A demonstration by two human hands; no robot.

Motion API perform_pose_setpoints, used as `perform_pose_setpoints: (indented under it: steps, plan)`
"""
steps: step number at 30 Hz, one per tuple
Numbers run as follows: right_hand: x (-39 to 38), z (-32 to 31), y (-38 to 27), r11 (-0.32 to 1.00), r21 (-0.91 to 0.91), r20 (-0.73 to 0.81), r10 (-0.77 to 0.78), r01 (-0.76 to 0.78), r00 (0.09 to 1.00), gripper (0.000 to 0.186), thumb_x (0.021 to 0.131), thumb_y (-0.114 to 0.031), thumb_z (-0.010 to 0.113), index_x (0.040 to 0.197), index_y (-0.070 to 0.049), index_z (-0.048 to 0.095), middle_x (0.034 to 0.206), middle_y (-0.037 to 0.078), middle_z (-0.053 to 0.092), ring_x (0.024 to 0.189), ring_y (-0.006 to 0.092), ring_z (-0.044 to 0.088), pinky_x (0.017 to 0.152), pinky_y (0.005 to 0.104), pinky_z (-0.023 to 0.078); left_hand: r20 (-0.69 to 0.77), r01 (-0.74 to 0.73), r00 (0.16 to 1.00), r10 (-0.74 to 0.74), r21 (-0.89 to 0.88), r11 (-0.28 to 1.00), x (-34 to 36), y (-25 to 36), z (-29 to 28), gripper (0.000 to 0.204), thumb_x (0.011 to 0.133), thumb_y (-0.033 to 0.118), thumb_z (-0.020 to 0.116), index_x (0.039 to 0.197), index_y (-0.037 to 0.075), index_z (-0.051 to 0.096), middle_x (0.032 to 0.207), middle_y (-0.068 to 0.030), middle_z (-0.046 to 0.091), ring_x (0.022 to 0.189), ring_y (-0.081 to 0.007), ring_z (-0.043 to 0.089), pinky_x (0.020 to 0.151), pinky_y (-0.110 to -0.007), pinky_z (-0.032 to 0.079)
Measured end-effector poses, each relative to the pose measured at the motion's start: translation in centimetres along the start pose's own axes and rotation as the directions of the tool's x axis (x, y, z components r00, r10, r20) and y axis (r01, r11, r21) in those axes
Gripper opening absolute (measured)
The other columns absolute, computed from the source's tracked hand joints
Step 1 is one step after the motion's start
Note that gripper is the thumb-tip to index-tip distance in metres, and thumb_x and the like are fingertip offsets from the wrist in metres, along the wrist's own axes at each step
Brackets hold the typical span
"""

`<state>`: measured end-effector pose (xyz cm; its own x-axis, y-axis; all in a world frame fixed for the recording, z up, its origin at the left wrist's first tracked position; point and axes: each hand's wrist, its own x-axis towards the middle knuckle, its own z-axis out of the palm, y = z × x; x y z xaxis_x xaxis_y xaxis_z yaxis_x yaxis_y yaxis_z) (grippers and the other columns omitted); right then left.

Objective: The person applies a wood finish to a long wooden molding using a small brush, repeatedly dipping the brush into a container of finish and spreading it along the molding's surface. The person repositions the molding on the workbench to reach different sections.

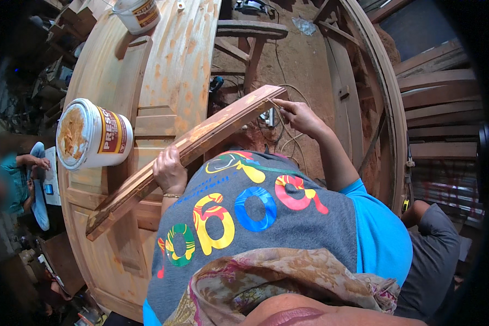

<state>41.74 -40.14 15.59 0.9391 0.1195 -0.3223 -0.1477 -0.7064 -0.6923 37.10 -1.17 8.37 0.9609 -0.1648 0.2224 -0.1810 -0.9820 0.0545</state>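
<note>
A: Item one, nearest?
B: Left hand (pixel 170 168). Fingers folded over a moulded wooden length (pixel 209 133), which lies aslant across the view, orange-smeared on its upper face. Risk: a single firm hold; should it loosen, the piece could roll or swing.
A: Item two?
B: Right hand (pixel 301 117), at the wood's upper end. Index finger extended to the edge, the others curled; whether they pinch something thin, cannot tell. Risk: a splinter or a skid, if pressed hard along the edge.
A: Beneath?
B: Panelled door leaf (pixel 179 60). Wood's lower end above it, contact uncertain; upper end out past its edge. Risk: scuffed panels, if that lower end drops.
A: Beyond the wood?
B: White bucket (pixel 95 136), orange paste on its top, near the wood. Risk: a knock, if the length swings outward.
A: Farthest?
B: Second bucket (pixel 137 15), well apart; little exposed.
</note>
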Motion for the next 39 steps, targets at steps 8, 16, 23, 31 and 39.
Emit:
perform_pose_setpoints:
  steps: [8, 16, 23, 31, 39]
  plan:
    - [1.3, 3.8, 3.0, 0.95, -0.312, -0.11, -0.02, -0.015, 0.994, 0.041, 0.097, -0.016, 0.05, 0.139, -0.019, 0.053, 0.094, 0.022, 0.066, 0.088, 0.0371, 0.065, 0.076, 0.0471, 0.048, -0.05, -0.05, 0.997, 0.053, 0.05, 0.998, -0.5, -0.4, 1.1, 0.024, 0.085, 0.01, 0.055, 0.108, 0.006, 0.061, 0.112, -0.0091, 0.065, 0.104, -0.0277, 0.062, 0.086, -0.041, 0.049]
    - [1.4, 4.2, -0.4, 0.853, -0.52, 0.009, 0.072, -0.057, 0.997, 0.026, 0.093, -0.011, 0.046, 0.116, -0.006, 0.056, 0.096, 0.026, 0.066, 0.098, 0.0424, 0.063, 0.081, 0.0512, 0.049, -0.038, -0.046, 0.998, 0.05, 0.113, 0.993, -1.2, -0.4, 1.4, 0.027, 0.084, 0.012, 0.056, 0.11, 0.008, 0.061, 0.116, -0.0087, 0.066, 0.108, -0.0279, 0.062, 0.088, -0.04, 0.049]
    - [1.0, 4.4, -3.2, 0.907, -0.42, 0.117, 0.086, -0.03, 0.989, 0.03, 0.094, -0.011, 0.046, 0.121, -0.005, 0.059, 0.095, 0.023, 0.066, 0.099, 0.0378, 0.064, 0.082, 0.0476, 0.049, -0.077, -0.028, 0.996, 0.035, 0.086, 0.996, -1.6, -0.4, 2.4, 0.031, 0.082, 0.01, 0.058, 0.112, 0.009, 0.061, 0.118, -0.0082, 0.066, 0.107, -0.0286, 0.064, 0.089, -0.041, 0.05]
    - [0.9, 0.8, -0.9, 0.983, -0.145, 0.02, 0.117, -0.113, 0.993, 0.045, 0.096, -0.007, 0.051, 0.14, -0.018, 0.052, 0.086, 0.01, 0.061, 0.075, 0.0177, 0.054, 0.072, 0.032, 0.048, -0.013, -0.037, 0.999, 0.038, 0.087, 0.996, -0.7, -0.3, 1.0, 0.027, 0.086, 0.015, 0.054, 0.111, 0.008, 0.062, 0.115, -0.0082, 0.067, 0.106, -0.0273, 0.064, 0.087, -0.04, 0.051]
    - [1.2, 2.5, -2.3, 0.845, -0.528, 0.023, 0.116, -0.087, 0.993, 0.029, 0.092, -0.014, 0.05, 0.118, -0.012, 0.062, 0.11, 0.018, 0.066, 0.107, 0.0356, 0.062, 0.09, 0.0472, 0.048, -0.053, -0.035, 0.998, 0.041, 0.107, 0.994, -0.9, -0.1, 1.2, 0.024, 0.087, 0.014, 0.054, 0.109, 0.008, 0.062, 0.114, -0.0083, 0.067, 0.105, -0.0269, 0.064, 0.087, -0.04, 0.051]
